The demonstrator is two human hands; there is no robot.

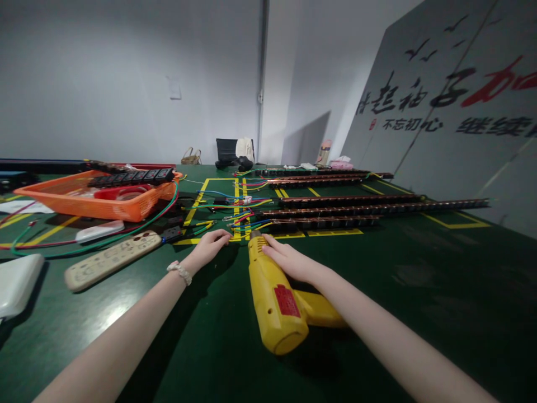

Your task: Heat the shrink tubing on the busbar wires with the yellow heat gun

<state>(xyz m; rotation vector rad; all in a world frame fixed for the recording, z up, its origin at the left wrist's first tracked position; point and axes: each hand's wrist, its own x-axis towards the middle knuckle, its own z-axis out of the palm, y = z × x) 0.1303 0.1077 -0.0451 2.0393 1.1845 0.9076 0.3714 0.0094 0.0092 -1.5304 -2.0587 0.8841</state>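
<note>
A yellow heat gun (279,302) with a red label lies on the green table, its nozzle pointing away from me and its handle out to the right. My right hand (289,258) grips the front of its body near the nozzle. Left of the nozzle, my left hand (212,246) hovers low with its fingers drawn together; whatever is between the fingertips is too small to make out. Just beyond both hands, blue, yellow and red wires (247,224) come out of the ends of long black socket strips with copper bars (323,222).
An orange basket (142,210) holding black socket pieces stands at the left. Nearer me are a beige power strip (113,260), a white flat case (100,230) and a white box (19,285). Green and red wires trail across the left side. More strips (319,180) lie farther back.
</note>
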